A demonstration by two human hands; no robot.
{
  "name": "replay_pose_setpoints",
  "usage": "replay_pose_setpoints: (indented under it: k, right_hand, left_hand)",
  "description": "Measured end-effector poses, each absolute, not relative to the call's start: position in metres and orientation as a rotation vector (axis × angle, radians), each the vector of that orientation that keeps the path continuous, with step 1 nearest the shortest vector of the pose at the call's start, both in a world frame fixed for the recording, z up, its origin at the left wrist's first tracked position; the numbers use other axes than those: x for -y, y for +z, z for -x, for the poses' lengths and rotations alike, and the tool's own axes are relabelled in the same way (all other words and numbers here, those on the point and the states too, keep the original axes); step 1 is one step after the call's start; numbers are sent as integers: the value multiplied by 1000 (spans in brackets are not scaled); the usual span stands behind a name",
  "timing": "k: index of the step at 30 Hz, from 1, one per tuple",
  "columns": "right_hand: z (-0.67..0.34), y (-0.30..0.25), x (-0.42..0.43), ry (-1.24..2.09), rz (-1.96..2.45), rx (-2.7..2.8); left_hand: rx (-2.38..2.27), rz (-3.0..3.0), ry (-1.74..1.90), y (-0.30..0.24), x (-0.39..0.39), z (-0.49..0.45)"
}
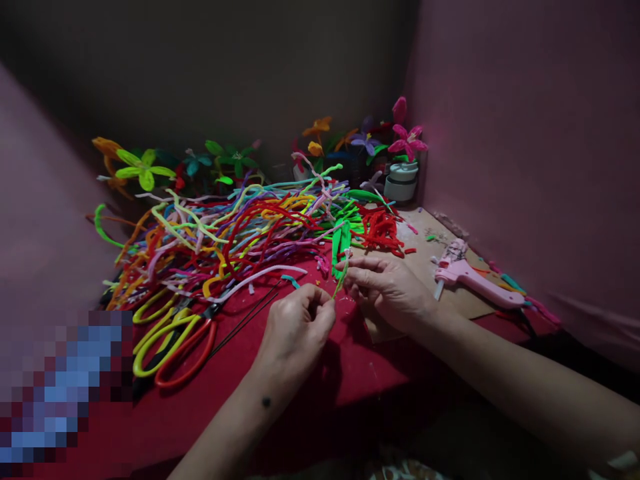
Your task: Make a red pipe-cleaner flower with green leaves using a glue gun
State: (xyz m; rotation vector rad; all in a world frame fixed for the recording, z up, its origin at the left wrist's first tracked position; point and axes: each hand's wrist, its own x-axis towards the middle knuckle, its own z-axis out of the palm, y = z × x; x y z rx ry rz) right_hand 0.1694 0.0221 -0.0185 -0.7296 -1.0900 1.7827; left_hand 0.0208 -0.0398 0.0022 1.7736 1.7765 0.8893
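Note:
Between my hands runs a short green pipe cleaner, with a small whitish tip at its upper end. My left hand is closed, pinching its lower end between thumb and forefinger. Fingers of my right hand close on the piece higher up, near the pale tip. Just behind them a bright green looped pipe-cleaner shape lies on the red cloth. A short teal piece sits beyond my left hand.
A big heap of coloured pipe cleaners spreads behind my hands. Scissors with yellow and red handles lie left. A pink glue gun rests on cardboard at right. Pipe-cleaner flowers stand along the back.

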Motion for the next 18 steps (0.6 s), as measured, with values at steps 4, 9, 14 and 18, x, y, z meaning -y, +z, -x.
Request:
replay_pose_setpoints:
  k: [4,9,14,18]
  right_hand:
    - [-171,-21,-24,1779,760,1128]
    - [-170,-19,-22,1748,811,1188]
    - [-170,-18,-21,1763,750,1212]
    - [-169,-18,-20,1942,641,1083]
  left_hand:
    - [-1778,-1743,904,2,40,-19]
    - [-1703,-1646,910,6,42,-20]
    - [-1391,-1311,836,13,44,-19]
    - [-1136,-1043,798,13,45,-14]
